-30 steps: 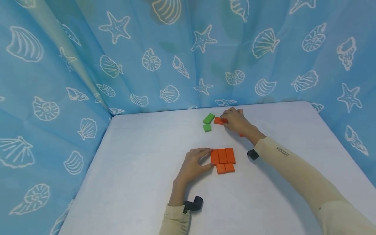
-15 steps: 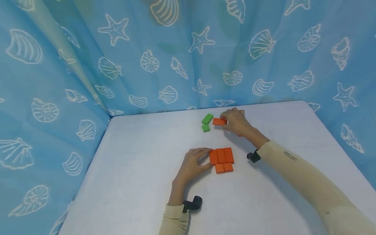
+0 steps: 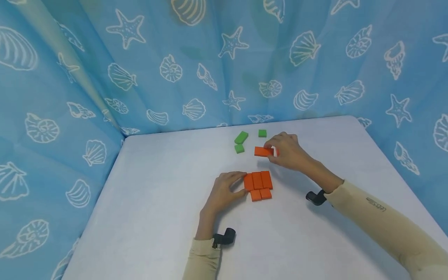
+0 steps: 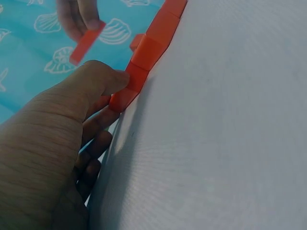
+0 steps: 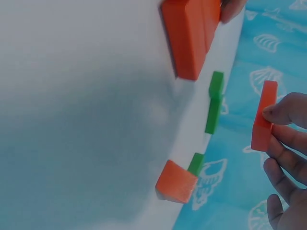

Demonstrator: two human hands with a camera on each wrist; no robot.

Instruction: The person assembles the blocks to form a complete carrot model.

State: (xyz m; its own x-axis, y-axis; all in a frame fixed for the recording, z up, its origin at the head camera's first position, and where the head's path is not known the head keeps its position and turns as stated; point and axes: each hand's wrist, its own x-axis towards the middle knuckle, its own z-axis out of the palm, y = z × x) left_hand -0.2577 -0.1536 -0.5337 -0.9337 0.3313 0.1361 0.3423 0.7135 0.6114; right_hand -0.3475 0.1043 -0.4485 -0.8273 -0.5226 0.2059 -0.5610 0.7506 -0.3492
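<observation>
My right hand [image 3: 288, 151] pinches an orange rectangular block [image 3: 261, 151] between thumb and fingers, held above the table. In the right wrist view, that block [image 5: 262, 115] stands clear of the tabletop. At the table's middle, three longer orange blocks [image 3: 257, 180] lie side by side, with two shorter orange blocks [image 3: 261, 194] against their near ends. My left hand [image 3: 224, 190] holds the leftmost long block [image 3: 248, 181], thumb at its near end and a finger at its far end. Another orange block [image 3: 277, 151], partly hidden by my right hand, sits on the table.
Toward the back edge lie a longer green block [image 3: 241, 137], a small green block [image 3: 239, 148] and another small green block [image 3: 262, 133]. A blue curtain [image 3: 147, 89] with shell prints hangs behind and left of the white table [image 3: 157, 175].
My right hand has raised the orange block and brought it nearer to the orange group. A small green block behind it has come into view. The left hand keeps its hold.
</observation>
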